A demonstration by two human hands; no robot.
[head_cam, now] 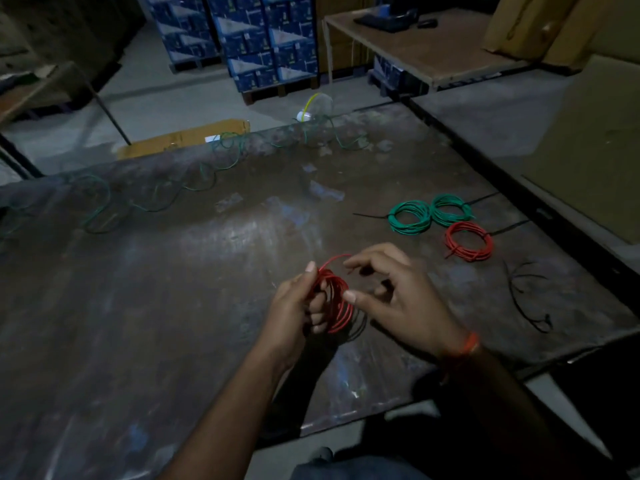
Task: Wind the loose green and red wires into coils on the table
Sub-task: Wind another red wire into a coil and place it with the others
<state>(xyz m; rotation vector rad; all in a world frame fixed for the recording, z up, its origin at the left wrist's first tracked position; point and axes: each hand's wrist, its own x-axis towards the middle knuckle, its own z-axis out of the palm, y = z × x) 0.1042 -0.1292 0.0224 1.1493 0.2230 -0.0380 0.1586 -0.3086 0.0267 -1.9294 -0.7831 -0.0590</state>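
Setting: a dim storeroom is seen from above; a worn dark metal table [173, 306] fills most of the frame.

Left hand: the left hand [298, 306], low and centre, is curled around a red wire coil [334, 299], the thumb pressed along its upper left edge. The loops are probably clamped this way so that they cannot spring apart.

Right hand: the right hand [391, 296], just right of the coil, is spread loosely, with the thumb tip touching the coil's right side. The wire's free end [349, 270] is seen just under the curled index finger; whether it is pinched cannot be told.

Red wire: it is almost fully wound, with only a short arc left rising above the coil toward the right hand, so the last turn seems to be in hand.

Finished coils: two green coils [431, 213] are laid side by side at centre right, touching, with a red coil [469, 241] just below them, apparently set aside clear of the working space.

Black ties: thin black ties [526, 296] are left near the right edge, likely for binding.

Loose green wire: a long green wire [152, 199] is trailed in waves from the left edge to the upper centre, not yet wound.

Background: stacked blue cartons [263, 39] are seen at upper centre.
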